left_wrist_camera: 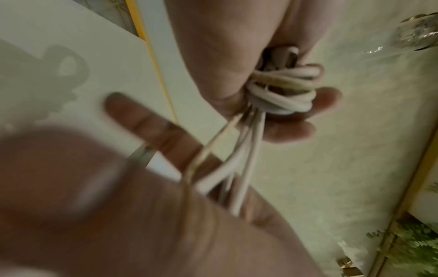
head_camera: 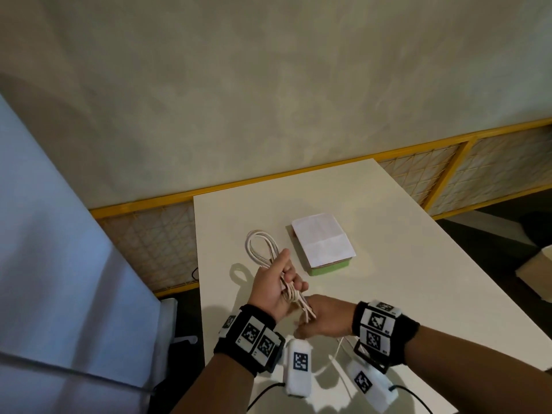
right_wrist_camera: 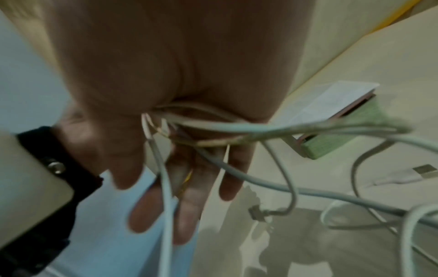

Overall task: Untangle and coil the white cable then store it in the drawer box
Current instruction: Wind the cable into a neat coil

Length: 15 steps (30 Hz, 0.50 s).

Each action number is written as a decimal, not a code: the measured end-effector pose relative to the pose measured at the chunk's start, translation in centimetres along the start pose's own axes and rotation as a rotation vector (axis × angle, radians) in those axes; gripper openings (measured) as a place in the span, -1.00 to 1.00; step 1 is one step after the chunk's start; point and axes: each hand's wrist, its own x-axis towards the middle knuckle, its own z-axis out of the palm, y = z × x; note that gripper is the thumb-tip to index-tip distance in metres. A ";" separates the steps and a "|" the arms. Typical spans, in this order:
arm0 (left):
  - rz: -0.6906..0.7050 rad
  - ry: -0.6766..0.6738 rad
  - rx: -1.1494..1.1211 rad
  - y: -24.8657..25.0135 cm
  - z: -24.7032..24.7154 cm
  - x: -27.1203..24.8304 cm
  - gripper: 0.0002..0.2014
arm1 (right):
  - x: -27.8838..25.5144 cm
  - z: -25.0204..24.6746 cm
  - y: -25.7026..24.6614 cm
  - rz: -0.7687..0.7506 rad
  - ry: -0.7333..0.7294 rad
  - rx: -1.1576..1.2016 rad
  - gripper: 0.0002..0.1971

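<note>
The white cable (head_camera: 263, 246) is gathered into long loops that stand up from my left hand (head_camera: 277, 282), just above the white table (head_camera: 388, 294). In the left wrist view its fingers (left_wrist_camera: 327, 97) curl round a bundle wrapped with several turns of cable (left_wrist_camera: 282, 93). My right hand (head_camera: 319, 321) is just below it, back up. Its fingers (right_wrist_camera: 189, 196) are straight, and loose cable strands (right_wrist_camera: 284, 127) run across them and trail to the table. A USB plug (right_wrist_camera: 424, 169) lies on the tabletop. The drawer box (head_camera: 324, 243), white-topped on a green base, sits to the right of the loops.
A yellow-framed mesh railing (head_camera: 418, 162) runs behind the table. A pale blue panel (head_camera: 59, 264) stands at the left. A cardboard box (head_camera: 537, 273) sits on the floor at the right. The table's left edge is close to my left wrist.
</note>
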 end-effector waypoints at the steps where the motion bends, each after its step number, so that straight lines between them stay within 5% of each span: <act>1: 0.000 -0.007 0.007 0.1 0.0 0.0 -0.56 | 0.0 0.0 0.2 0.021 -0.005 -0.001 -0.77; 5: 0.006 0.023 0.098 0.2 -0.7 0.0 -0.60 | -0.5 -0.9 0.4 0.115 -0.002 -0.004 -0.91; 11: -0.030 0.185 0.331 -0.8 -2.5 -0.2 -0.50 | -1.6 -2.8 1.4 0.290 0.135 -0.704 -0.84; 15: -0.082 0.124 0.301 -2.1 -3.6 -0.5 -0.57 | -2.1 -3.1 0.5 0.307 0.346 -0.953 -0.77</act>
